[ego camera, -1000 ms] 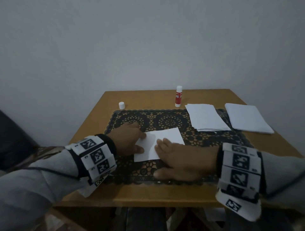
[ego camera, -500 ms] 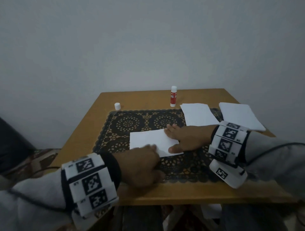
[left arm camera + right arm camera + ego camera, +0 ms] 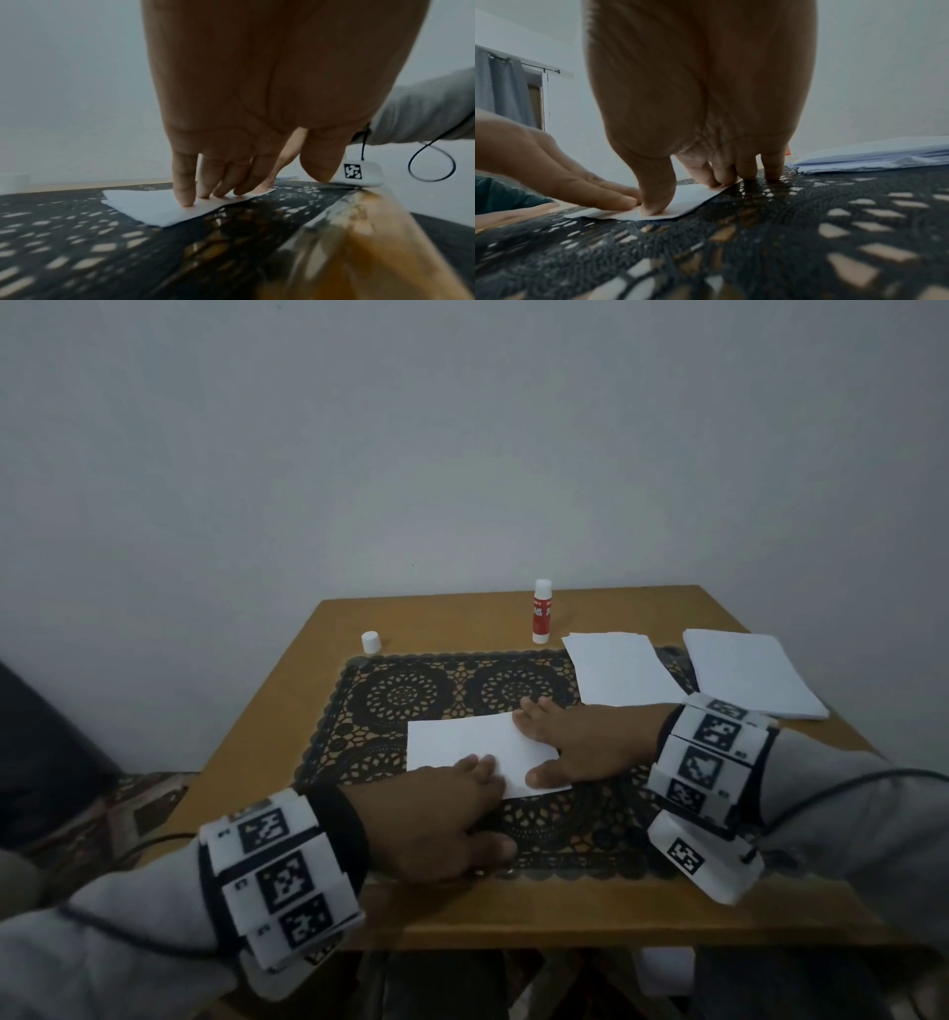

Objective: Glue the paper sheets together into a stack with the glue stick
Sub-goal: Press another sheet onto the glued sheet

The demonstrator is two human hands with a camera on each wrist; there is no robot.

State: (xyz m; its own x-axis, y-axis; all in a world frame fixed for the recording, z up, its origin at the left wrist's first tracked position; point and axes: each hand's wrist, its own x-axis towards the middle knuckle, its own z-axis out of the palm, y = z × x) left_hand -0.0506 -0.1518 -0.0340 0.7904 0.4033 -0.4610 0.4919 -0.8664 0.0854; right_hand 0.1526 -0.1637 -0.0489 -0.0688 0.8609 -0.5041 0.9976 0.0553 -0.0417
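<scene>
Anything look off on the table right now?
The glue stick stands uncapped at the far edge, its cap lying apart to the left. The sheet under both hands sits slightly askew on the mat.

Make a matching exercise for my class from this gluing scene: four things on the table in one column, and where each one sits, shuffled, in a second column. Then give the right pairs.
Things
1. glue stick
2. white cap
3. paper sheet under both hands
4. paper pile furthest right

Places
A. in the middle of the black lace mat
B. on bare wood near the table's right edge
C. upright behind the mat, near the table's far edge
D. on bare wood by the mat's far left corner

Pairs: 1-C, 2-D, 3-A, 4-B
</scene>
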